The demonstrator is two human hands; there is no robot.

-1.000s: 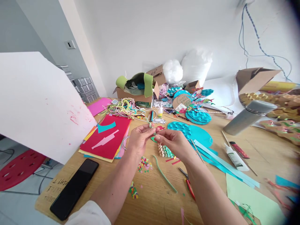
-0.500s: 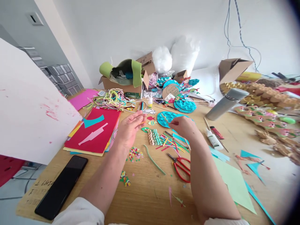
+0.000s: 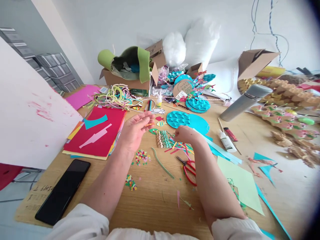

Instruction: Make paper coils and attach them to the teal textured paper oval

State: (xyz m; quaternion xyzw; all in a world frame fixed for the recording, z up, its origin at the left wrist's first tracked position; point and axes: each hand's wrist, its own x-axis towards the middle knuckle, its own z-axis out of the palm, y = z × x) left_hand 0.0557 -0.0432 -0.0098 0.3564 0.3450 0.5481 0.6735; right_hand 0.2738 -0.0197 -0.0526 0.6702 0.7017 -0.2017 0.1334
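Observation:
My left hand point(image 3: 137, 129) is raised above the table, palm inward. Its thumb presses toward the fingers, and a small orange piece point(image 3: 149, 124) shows between them. My right hand point(image 3: 186, 134) is closed in a downward pinch at the right end of a row of twisted strands point(image 3: 163, 139), beige to green. Whatever lies in its fingertips is hidden. Just beyond it is a blue disc point(image 3: 200, 124), its left part covered with raised bumps. Coloured paper strips point(image 3: 180, 146) lie beneath the right hand. Small paper fish point(image 3: 161, 123) lie between the two hands.
Red-handled scissors point(image 3: 188, 173) lie by my right forearm, with a green strand point(image 3: 162, 163) nearby. A phone point(image 3: 63, 191) and red paper point(image 3: 97, 146) are at left. A glue bottle point(image 3: 227, 141) and grey tumbler point(image 3: 242, 103) are at right. Boxes point(image 3: 120, 79) stand behind.
My right hand has come from the blue disc toward me and left, down to the twisted strands. The wavy beige strand seen over the disc no longer shows there. My left hand stays much the same.

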